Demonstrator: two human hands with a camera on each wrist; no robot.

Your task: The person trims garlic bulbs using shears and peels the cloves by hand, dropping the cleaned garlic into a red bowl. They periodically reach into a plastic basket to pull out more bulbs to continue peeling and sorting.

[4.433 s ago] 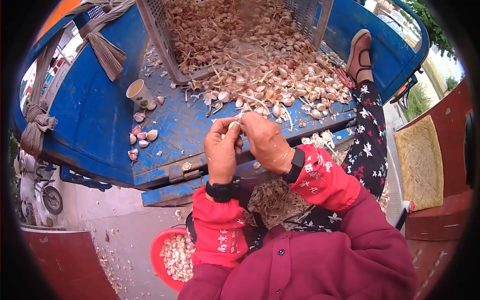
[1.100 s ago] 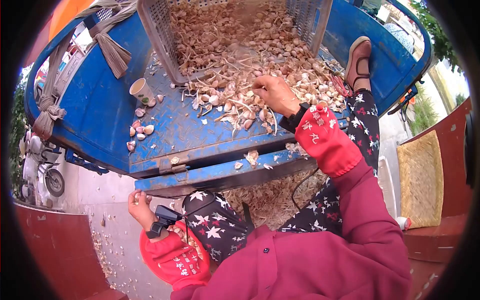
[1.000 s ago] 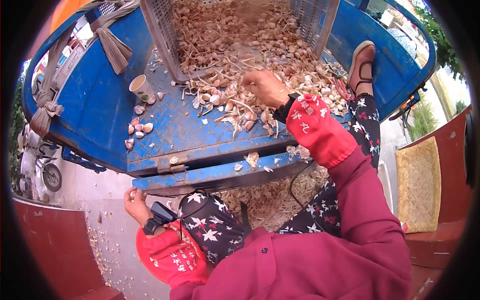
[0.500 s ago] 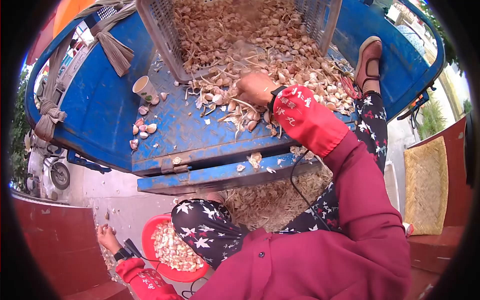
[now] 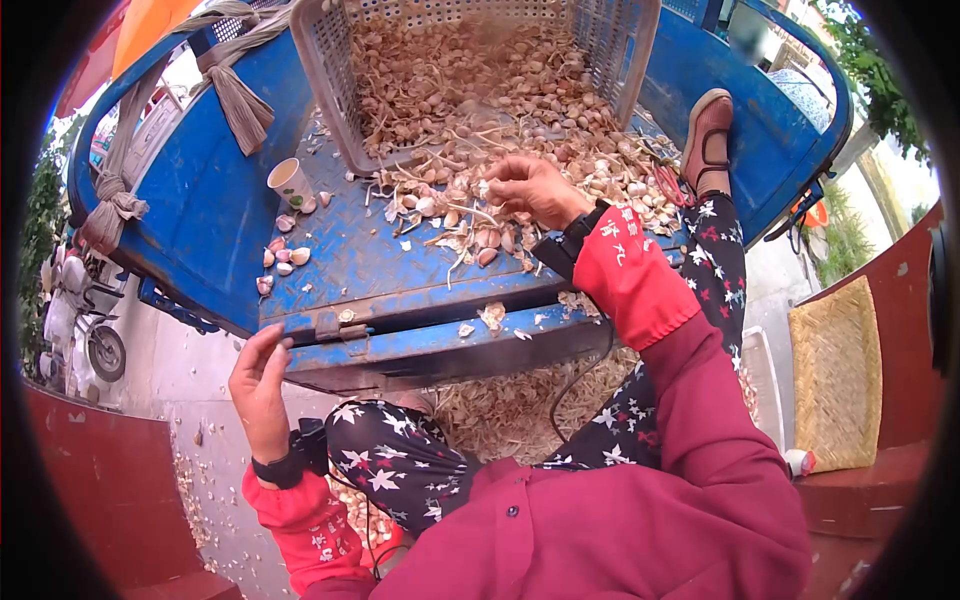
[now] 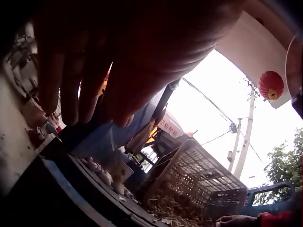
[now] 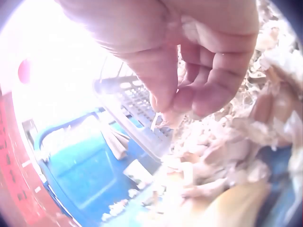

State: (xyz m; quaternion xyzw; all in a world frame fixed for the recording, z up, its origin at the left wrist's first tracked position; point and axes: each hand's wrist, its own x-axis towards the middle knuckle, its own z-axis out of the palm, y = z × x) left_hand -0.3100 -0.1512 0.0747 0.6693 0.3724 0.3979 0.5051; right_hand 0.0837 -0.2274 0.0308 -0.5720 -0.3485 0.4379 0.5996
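Note:
My right hand [image 5: 540, 192] is over the front of a heap of garlic [image 5: 610, 165] on the blue truck bed. Its thumb and fingertips pinch a small pale garlic clove [image 7: 173, 118], mostly covered by the fingers in the right wrist view. Off to the left, my left hand [image 5: 262, 395] is raised beside the bed's front edge with nothing in it. Its fingers [image 6: 71, 90] extend loosely in the left wrist view. Below that forearm, peeled cloves [image 5: 360, 510] show in a basin largely hidden by the sleeve and leg.
A grey plastic crate [image 5: 340, 95] on its side spills garlic onto the bed [image 5: 350, 270]. A paper cup [image 5: 290, 182] and several loose cloves [image 5: 285, 256] are on the left. Red-handled scissors [image 5: 668, 184] lie near the shoe. Skins [image 5: 500, 410] cover the ground between the legs.
Both hands worked together at first, then parted. My left hand swung out low past the basin and has come back up toward the bed. My right hand reached into the heap and now pinches a clove.

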